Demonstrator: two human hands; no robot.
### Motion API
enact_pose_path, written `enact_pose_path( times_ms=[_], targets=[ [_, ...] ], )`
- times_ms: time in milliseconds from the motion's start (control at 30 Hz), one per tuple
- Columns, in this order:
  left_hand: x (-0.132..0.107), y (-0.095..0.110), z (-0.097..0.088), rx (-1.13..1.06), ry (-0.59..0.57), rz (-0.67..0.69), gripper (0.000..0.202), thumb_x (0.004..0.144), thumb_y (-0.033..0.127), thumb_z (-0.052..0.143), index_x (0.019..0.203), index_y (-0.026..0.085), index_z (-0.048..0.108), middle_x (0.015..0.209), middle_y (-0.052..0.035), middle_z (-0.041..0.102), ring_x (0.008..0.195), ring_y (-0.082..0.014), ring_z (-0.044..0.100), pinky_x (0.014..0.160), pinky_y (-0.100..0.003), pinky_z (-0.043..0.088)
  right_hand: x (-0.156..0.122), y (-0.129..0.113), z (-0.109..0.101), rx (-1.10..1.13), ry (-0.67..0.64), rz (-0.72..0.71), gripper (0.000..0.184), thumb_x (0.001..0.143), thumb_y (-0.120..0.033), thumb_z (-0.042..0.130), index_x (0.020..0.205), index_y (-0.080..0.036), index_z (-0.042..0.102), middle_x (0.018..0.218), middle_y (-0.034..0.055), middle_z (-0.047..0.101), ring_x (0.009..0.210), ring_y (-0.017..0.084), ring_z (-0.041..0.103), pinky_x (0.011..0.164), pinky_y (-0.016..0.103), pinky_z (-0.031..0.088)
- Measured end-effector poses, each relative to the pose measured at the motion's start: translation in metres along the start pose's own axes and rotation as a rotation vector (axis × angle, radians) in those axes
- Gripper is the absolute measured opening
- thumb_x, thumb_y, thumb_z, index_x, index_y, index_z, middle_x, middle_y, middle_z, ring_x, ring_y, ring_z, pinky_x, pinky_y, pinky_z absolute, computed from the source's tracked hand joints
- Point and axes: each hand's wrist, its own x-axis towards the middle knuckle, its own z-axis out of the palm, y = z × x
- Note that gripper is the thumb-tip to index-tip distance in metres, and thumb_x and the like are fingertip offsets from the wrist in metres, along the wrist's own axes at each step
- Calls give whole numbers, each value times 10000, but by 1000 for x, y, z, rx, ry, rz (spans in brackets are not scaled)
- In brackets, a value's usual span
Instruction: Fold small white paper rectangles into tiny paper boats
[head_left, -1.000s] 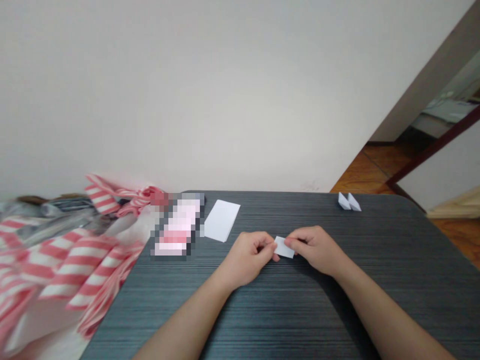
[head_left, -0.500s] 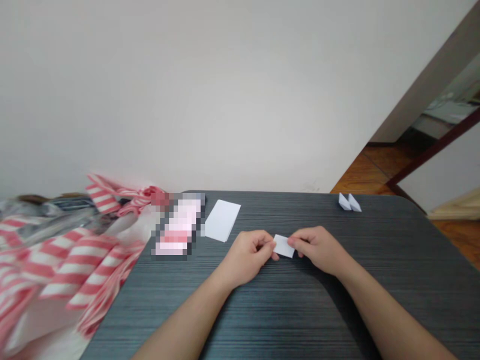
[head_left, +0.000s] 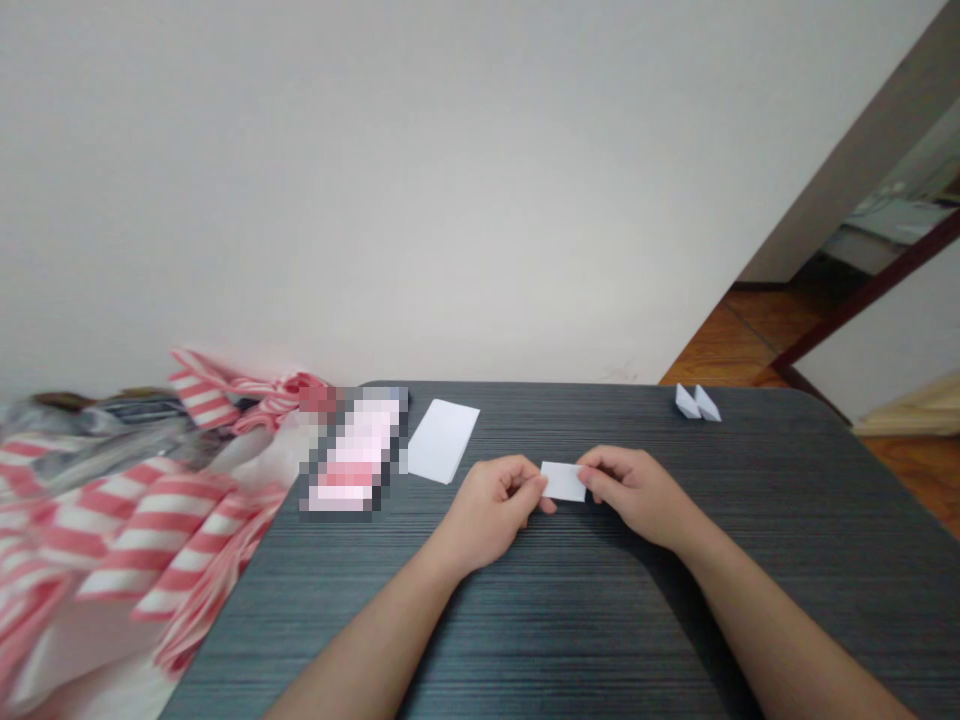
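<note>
A small folded white paper slip (head_left: 563,481) is held between both hands just above the dark grey table (head_left: 570,620). My left hand (head_left: 491,510) pinches its left end with the fingers curled. My right hand (head_left: 634,492) pinches its right end with thumb and fingertips. The slip lies level, with its flat face toward me.
A stack of white paper sheets (head_left: 442,441) lies behind my left hand. A folded white paper piece (head_left: 697,402) rests at the table's far right edge. A blurred pink object (head_left: 352,455) lies at the far left, with red-and-white striped cloth (head_left: 112,540) left of the table.
The slip has turned from tilted to level and risen a little between my hands. Both hands have shifted slightly away from me.
</note>
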Motion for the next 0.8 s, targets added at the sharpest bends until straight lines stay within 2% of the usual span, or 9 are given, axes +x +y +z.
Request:
enact_pose_path(
  times_ms=[100, 200, 433, 600, 800],
  targets=[
    [0, 0, 0, -15, -7, 0, 305, 892, 393, 548, 741, 150, 655, 538, 18, 600, 459, -91, 448, 472, -195, 353, 0, 0, 1, 3, -4, -7, 212, 909, -271, 537, 766, -180, 663, 612, -14, 605, 586, 136, 534, 574, 235, 399],
    [0, 2, 0, 8, -15, 2, 313, 893, 400, 546, 745, 152, 665, 516, 25, 581, 459, -95, 460, 477, -197, 360, 0, 0, 2, -20, 26, -12, 267, 916, -263, 522, 683, -181, 624, 585, -15, 592, 570, 134, 520, 565, 235, 388],
    [0, 3, 2, 77, -30, 27, 312, 901, 381, 533, 751, 151, 680, 518, 25, 571, 471, -99, 486, 488, -198, 363, 0, 3, 0, -53, 24, -27, 283, 922, -261, 521, 663, -182, 603, 581, -22, 582, 567, 130, 516, 567, 233, 371],
    [0, 0, 2, 43, -33, 54, 286, 908, 383, 527, 932, 145, 684, 562, 23, 591, 512, -116, 538, 507, -204, 386, 0, 0, 2, -68, -62, -52, 271, 925, -262, 525, 696, -172, 637, 596, -16, 598, 579, 129, 538, 575, 227, 379],
    [-1, 3, -1, 190, -71, 95, 337, 920, 342, 492, 708, 158, 680, 532, 19, 588, 522, -112, 531, 531, -210, 364, 0, -8, 7, -78, -87, -75, 257, 923, -269, 535, 719, -170, 655, 600, -15, 596, 574, 126, 538, 570, 227, 378]
  ],
)
